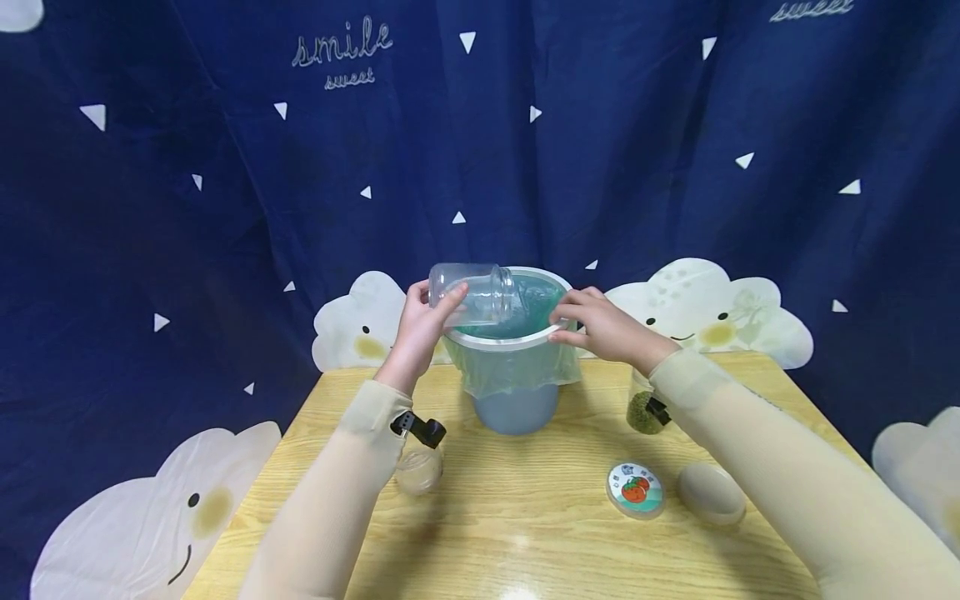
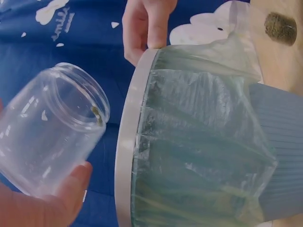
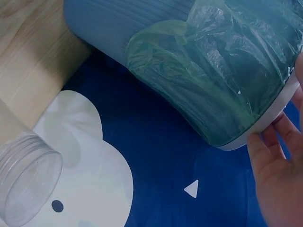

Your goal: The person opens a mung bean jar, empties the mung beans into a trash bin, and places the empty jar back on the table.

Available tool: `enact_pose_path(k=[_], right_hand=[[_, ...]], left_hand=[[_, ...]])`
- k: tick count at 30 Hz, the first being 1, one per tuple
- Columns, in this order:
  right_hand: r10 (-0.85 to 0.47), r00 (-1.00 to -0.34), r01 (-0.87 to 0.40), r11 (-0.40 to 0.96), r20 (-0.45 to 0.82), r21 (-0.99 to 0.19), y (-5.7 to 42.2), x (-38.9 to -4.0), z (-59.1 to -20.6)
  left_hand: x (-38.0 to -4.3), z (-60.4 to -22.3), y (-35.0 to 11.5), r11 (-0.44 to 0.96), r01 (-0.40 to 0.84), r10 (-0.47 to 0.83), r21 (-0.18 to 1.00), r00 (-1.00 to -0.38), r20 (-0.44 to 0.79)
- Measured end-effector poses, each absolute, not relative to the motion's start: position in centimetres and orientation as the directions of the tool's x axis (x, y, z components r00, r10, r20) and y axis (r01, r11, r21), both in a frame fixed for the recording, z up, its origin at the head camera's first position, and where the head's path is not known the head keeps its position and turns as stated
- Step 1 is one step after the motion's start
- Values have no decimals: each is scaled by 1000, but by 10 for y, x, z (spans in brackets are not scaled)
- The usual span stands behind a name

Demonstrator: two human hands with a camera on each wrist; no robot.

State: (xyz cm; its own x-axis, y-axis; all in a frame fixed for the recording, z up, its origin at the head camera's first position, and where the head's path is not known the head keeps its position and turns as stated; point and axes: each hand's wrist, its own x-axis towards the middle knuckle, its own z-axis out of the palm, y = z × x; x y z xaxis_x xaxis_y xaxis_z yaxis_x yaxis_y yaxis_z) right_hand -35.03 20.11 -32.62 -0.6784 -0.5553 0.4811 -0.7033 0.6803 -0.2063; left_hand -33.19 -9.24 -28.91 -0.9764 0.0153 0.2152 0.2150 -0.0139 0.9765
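A: What is held in the left grip (image 1: 422,325)?

B: A clear jar (image 1: 482,288) is held there, tipped onto its side above the bin (image 1: 516,412), with its mouth turned toward the opening. Just inside that mouth, a small greenish-brown bit (image 2: 96,115) can be seen from the left wrist.

A: And how is the right grip (image 1: 603,327) set?

B: It is closed on the bin's white rim (image 1: 517,342) at the right side. A green liner (image 1: 517,367) is folded outward over that rim.

A: What else is carried by the counter (image 1: 525,517)?

B: The bin is stood upright on it. A small clear container (image 1: 418,471) is seen beside the left sleeve (image 1: 330,492). A jar of green-brown contents (image 1: 642,412) is partly hidden by the right sleeve (image 1: 772,450). Nearer, a round disc printed with tomatoes (image 1: 635,490) is placed just beside a beige dish (image 1: 708,493).
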Motion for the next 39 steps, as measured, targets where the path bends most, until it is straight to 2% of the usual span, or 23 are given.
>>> enact_pose_path(k=[6, 27, 39], right_hand=[[-550, -685, -698, 684, 478, -212, 201, -349, -325], [-532, -696, -686, 692, 482, -226, 205, -338, -330], [-490, -721, -660, 701, 490, -270, 215, -317, -336]], left_hand=[[-323, -298, -93, -42, 288, 18, 957, -957, 288], [-288, -328, -80, -390, 437, -92, 811, -894, 438], [-280, -341, -86, -270, 445, -144, 854, -895, 421]])
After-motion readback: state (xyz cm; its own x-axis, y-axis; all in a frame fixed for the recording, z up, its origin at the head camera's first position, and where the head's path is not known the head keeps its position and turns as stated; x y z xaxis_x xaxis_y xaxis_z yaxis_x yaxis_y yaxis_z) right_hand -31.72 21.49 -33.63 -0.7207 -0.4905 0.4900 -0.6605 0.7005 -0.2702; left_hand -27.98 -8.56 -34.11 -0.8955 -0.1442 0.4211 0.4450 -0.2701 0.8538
